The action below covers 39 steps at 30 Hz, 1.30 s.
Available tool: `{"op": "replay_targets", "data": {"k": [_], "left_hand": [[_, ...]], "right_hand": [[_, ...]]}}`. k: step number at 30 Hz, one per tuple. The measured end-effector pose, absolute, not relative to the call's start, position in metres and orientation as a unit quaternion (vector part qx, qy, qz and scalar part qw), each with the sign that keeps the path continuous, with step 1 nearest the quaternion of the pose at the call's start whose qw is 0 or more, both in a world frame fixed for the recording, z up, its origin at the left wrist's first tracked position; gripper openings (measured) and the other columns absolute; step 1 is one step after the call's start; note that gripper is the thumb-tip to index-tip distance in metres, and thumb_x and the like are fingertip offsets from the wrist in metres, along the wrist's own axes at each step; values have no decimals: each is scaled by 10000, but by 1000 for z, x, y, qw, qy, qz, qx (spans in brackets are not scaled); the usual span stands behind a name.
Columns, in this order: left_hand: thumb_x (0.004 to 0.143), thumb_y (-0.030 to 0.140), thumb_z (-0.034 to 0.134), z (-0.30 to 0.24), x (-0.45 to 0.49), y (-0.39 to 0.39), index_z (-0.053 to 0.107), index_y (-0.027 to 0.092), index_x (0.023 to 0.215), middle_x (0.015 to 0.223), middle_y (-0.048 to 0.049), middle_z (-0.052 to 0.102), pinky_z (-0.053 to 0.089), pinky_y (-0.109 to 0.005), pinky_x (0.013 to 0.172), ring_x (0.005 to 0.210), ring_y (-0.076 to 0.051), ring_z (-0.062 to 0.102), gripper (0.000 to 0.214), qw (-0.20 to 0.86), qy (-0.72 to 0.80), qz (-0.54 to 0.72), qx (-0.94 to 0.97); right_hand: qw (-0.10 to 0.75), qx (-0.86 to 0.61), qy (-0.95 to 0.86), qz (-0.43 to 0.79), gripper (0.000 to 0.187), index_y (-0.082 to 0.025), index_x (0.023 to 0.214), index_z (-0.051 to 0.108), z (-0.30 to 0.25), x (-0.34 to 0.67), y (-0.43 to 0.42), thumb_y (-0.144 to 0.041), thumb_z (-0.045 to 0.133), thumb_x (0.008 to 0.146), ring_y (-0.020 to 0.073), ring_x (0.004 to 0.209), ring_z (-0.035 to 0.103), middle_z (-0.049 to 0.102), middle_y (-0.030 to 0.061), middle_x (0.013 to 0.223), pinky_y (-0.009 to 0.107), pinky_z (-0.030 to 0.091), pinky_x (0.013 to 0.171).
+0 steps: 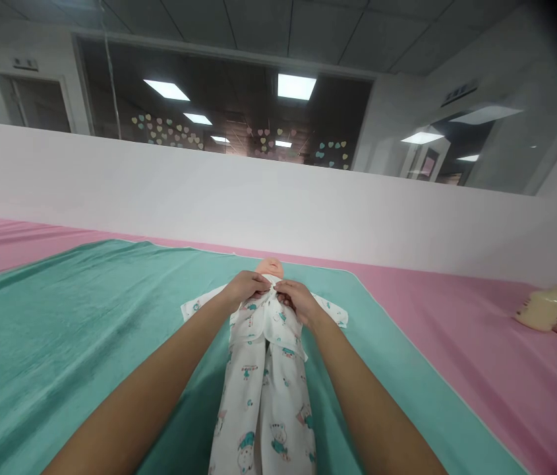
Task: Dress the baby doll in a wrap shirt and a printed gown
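A baby doll (270, 266) lies on its back on a green blanket (124, 310), its head at the far end. It wears a white printed baby shirt (281, 323) with sleeves spread to both sides, and matching pants (283, 409). At the shirt's neckline my left hand (248, 288) pinches the left front edge. My right hand (298, 298) grips the opposite edge close beside it, fingers curled. The two hands nearly meet at the front opening below the doll's chin. Whatever fastener lies between the fingertips is too small to make out.
Pink cloth (421, 310) surrounds the green blanket. On the far right lies another doll wearing a pale yellow diaper (545, 309), partly out of frame. A low white wall (238, 198) with glass panes (229, 99) above it runs along the back.
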<state>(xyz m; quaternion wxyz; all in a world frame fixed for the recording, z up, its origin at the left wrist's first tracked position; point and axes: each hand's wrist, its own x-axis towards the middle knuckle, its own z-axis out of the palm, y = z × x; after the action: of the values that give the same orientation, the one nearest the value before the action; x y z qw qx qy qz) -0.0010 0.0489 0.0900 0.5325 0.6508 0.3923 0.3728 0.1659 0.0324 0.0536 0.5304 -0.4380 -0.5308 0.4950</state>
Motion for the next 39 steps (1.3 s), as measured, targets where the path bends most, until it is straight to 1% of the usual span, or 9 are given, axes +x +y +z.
{"op": "replay_targets", "data": {"k": [3,10,16,20,25,28,31,33,39], "left_hand": [[555,368,703,88,-1,51,605,126,615,560,15,533,362,-230,529,530,-86,462,268,529,389,374,656],[581,357,687,83,-2,54,586,126,613,558,17,513,339,-216,505,521,-77,439,253,522,381,376,664],[581,331,682,81,0,57,581,134,600,512,32,489,321,-208,487,494,-73,424,222,512,378,382,670],[575,295,680,80,0,57,568,138,601,508,30,500,334,-210,494,491,-76,436,194,510,382,388,666],[595,325,680,76,-1,60,563,141,607,487,36,484,296,-204,459,460,-68,407,218,502,369,388,679],[585,329,691,75,0,61,558,143,608,480,35,494,292,-202,449,450,-67,410,230,506,380,396,666],[578,316,695,73,1,62,547,141,595,474,30,497,312,-204,457,455,-72,432,230,509,391,404,652],[576,317,698,73,1,63,543,141,591,472,31,495,325,-206,465,457,-74,441,235,508,395,408,648],[563,366,706,75,1,62,566,134,573,442,31,479,281,-205,427,423,-70,404,271,493,415,405,649]], "right_hand": [[542,-427,-520,504,207,-154,730,621,51,166,33,-321,675,620,68,531,478,562,-7,631,189,285,453],[563,-421,-502,504,215,-154,716,642,49,165,34,-329,698,604,68,517,481,578,-2,622,190,281,428],[560,-425,-503,503,208,-150,726,659,49,167,32,-330,676,622,98,541,511,611,30,643,216,314,446],[553,-420,-518,499,217,-151,763,664,49,168,30,-279,689,590,83,524,474,585,-3,585,211,302,466],[543,-408,-551,484,256,-155,788,640,49,167,30,-283,695,575,66,515,443,575,-32,584,207,262,474],[537,-411,-564,474,277,-152,798,621,50,164,30,-287,700,570,71,523,455,570,-35,601,208,287,492],[536,-421,-580,447,251,-161,766,596,51,160,29,-282,695,570,81,539,468,553,-40,613,218,338,526],[531,-439,-598,409,228,-168,746,582,52,157,30,-278,685,576,88,547,470,546,-39,619,224,356,537],[519,-487,-638,295,183,-177,743,584,49,153,34,-288,638,608,136,662,541,602,-3,706,246,398,606]]}}
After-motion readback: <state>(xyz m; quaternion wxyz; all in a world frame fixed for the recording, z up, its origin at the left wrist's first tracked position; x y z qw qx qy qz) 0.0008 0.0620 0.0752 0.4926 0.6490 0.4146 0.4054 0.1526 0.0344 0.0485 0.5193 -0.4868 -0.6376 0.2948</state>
